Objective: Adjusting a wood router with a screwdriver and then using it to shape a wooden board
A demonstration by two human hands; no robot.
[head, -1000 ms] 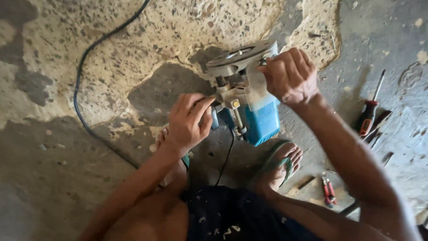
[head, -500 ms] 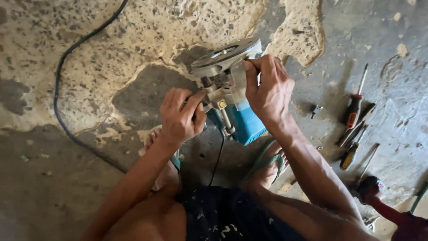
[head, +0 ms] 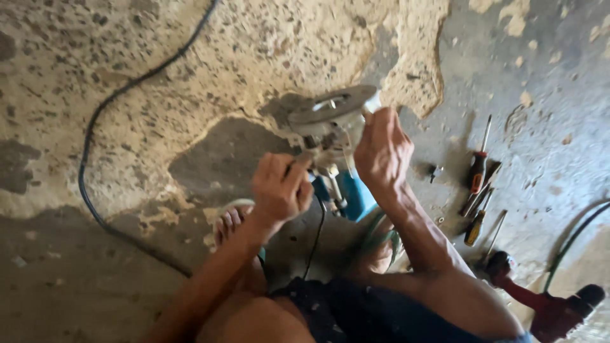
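The concrete floor (head: 114,279) fills the view, grey and stained, with a broad pale speckled patch (head: 210,70) spreading from ten to one o'clock. A black cable (head: 101,114) loops over that patch from twelve o'clock down the left side towards seven o'clock.

The person sits on the floor at six o'clock, knees apart, dark shorts (head: 356,314) at the bottom edge. A bare foot (head: 230,221) in a sandal shows just left of centre.

At centre stands the power tool (head: 330,136), a blue-bodied machine with a round grey metal base plate (head: 333,107) tilted up towards the camera. Its blue body (head: 352,194) shows below the hands, between the knees.

The right hand (head: 383,152) is closed around the tool's upper part at the plate's right edge, fingers wrapped tight. The left hand (head: 279,187) is curled nearly into a fist at the tool's left side, fingertips pinched on a small part there; what that part is I cannot tell.

At three o'clock, well apart from the hands, several screwdrivers (head: 478,174) lie in a loose bunch, one with a red and black handle, one yellow. At five o'clock a red and black tool (head: 546,308) lies on the floor, with a green hose (head: 572,241) curving just above it.
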